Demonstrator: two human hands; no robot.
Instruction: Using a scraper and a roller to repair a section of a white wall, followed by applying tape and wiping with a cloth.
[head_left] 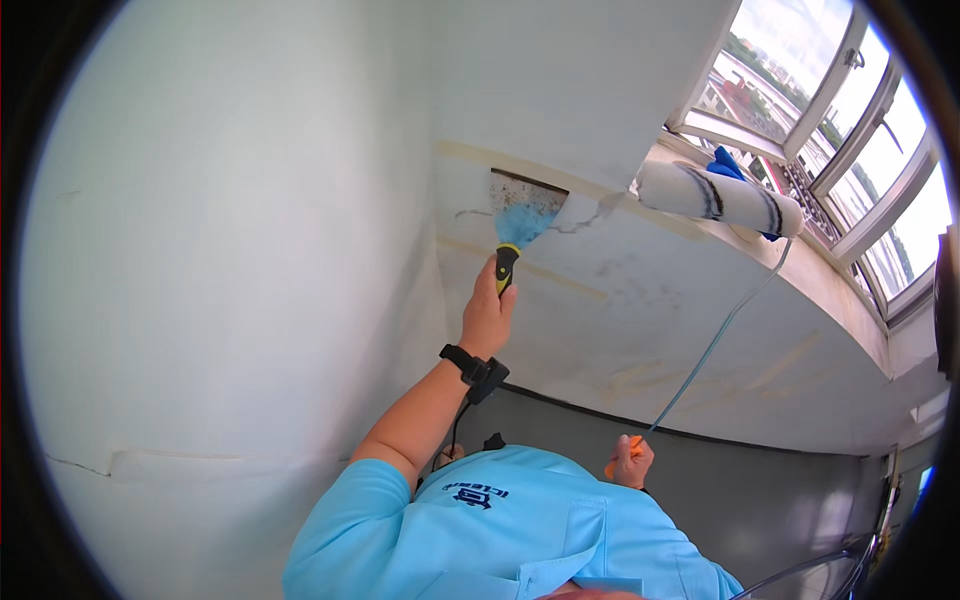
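My left hand is closed round the black-and-yellow handle of a scraper. Blue stains and rusty speckles mark its wide blade, which lies over the white wall below the window; contact cannot be made out. Beside the blade, a grey crack runs across the paint. In my right hand, held lower and nearer my body, is the orange grip of a paint roller. Its long metal rod reaches up to the white sleeve with dark stripes, which is beside the window ledge.
Open window frames stand at the upper right above a pale ledge. Something blue is behind the roller sleeve. A second wall fills the left, with a crack low down. Below is a grey floor; cables run at the lower right.
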